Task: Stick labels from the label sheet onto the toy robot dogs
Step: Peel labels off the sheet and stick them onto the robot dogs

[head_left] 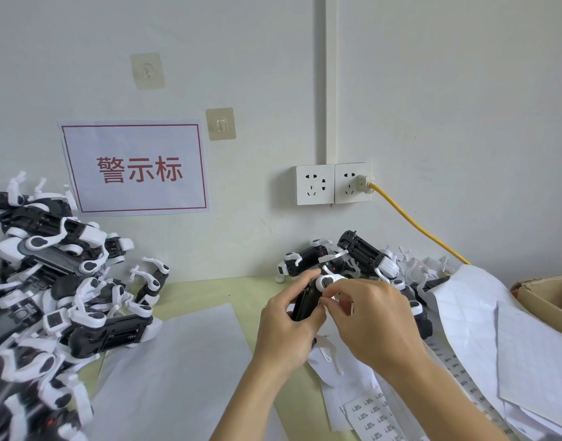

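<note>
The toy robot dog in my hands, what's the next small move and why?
Probably press the label flat on the dog's black body. The left hand grips the toy robot dog above the table, and the right hand's fingertips pinch at its side, where a label seems to be going on, though it's too small to confirm.
</note>
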### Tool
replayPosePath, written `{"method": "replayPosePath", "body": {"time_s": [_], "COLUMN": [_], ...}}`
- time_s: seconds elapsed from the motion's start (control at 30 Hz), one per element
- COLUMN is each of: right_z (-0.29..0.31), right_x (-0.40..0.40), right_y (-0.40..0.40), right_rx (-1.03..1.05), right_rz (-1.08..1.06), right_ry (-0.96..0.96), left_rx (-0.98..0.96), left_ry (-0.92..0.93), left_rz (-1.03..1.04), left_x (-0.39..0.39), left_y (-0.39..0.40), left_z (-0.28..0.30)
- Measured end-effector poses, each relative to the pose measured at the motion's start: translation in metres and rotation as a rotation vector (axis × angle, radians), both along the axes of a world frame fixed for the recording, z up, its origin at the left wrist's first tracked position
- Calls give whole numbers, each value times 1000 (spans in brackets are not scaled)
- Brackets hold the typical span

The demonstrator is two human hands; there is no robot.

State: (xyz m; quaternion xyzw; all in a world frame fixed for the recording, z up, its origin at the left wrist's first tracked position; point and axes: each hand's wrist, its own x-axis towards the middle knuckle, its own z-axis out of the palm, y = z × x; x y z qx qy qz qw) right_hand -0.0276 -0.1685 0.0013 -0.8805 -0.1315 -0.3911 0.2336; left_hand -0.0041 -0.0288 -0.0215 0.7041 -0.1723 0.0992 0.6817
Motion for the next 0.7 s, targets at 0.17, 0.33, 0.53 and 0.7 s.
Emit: {"method": "replayPosePath", "body": {"time_s": [0.17,0.33,0.53,0.7], "right_z": [1,1,0,3], "right_x": [1,2,4,-3], "right_y": [0,-1,-6,-3], "right_rx": [-9,4,40,86], "right_rz": [3,-7,-5,112], "right_ry": [-31,-43,-20,12], "left_rx": [-17,-27,-57,-129], "left_ry": [19,33,51,96], "left_rz": [0,3,-2,77], "left_x": [0,-2,-5,-5], "left_y": [-1,-2,-3,-2], "left_z": [1,3,7,9]}}
